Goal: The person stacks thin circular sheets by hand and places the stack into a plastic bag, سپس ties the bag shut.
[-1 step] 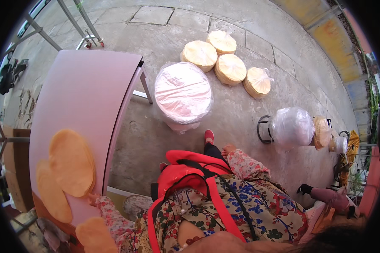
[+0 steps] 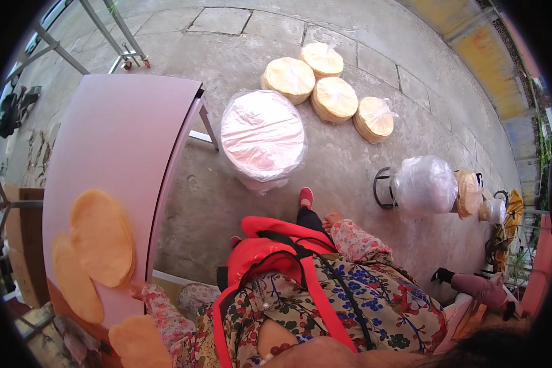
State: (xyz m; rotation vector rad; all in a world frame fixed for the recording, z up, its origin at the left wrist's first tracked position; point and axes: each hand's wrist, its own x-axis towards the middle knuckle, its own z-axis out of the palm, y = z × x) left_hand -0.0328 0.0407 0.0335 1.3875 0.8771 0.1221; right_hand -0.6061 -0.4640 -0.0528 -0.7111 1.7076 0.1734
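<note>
At the right edge of a pale pink tabletop (image 2: 126, 135), my left hand (image 2: 136, 288) lies beside a stack of thin, round yellow pancakes (image 2: 102, 239). Whether it touches the stack I cannot tell, and its fingers are mostly hidden. A second group of pancakes (image 2: 76, 282) overlaps the stack on its left, and a further piece (image 2: 140, 342) lies closer to me by my left sleeve. Away from the table, my right hand (image 2: 332, 219) hangs low near my dark-trousered leg. Its fingers look loosely extended, with nothing seen in them.
A large round drum-shaped thing wrapped in clear plastic (image 2: 264, 135) stands right of the table. Beyond it, several bagged round yellow stacks (image 2: 334, 99) sit on the concrete. To the right are another plastic-covered bundle (image 2: 424, 185) and a black metal stand (image 2: 383, 187).
</note>
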